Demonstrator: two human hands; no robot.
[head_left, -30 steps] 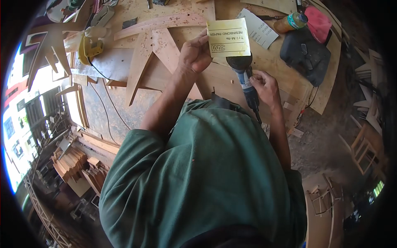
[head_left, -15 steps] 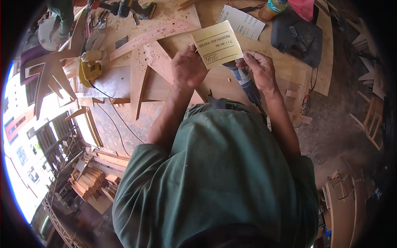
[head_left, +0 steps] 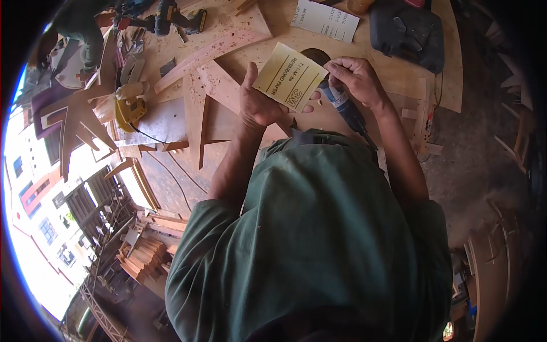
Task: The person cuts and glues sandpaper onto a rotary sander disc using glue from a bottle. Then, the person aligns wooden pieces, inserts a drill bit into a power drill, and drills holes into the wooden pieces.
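A yellow sheet of sandpaper (head_left: 289,78), printed side up, is tilted above the workbench. My left hand (head_left: 263,104) lies under it with the palm up, thumb raised at its left side and fingertips showing past its lower edge. My right hand (head_left: 359,81) pinches the sheet's right corner between thumb and fingers. Below the right hand, a blue and black power tool (head_left: 346,111) lies on the bench, its round dark disc partly hidden behind the sheet and hand. A white printed sheet (head_left: 326,20) rests farther back.
A black case (head_left: 406,35) is at the back right. Cut wooden pieces (head_left: 196,117) and a yellow power tool (head_left: 129,108) lie to the left. Cordless drills (head_left: 165,17) are at the back left. Another person (head_left: 85,34) is at the upper left edge.
The yellow sheet has rotated and shifted slightly down. My left hand has opened under it, while my right hand still pinches a corner. The view has shifted a little.
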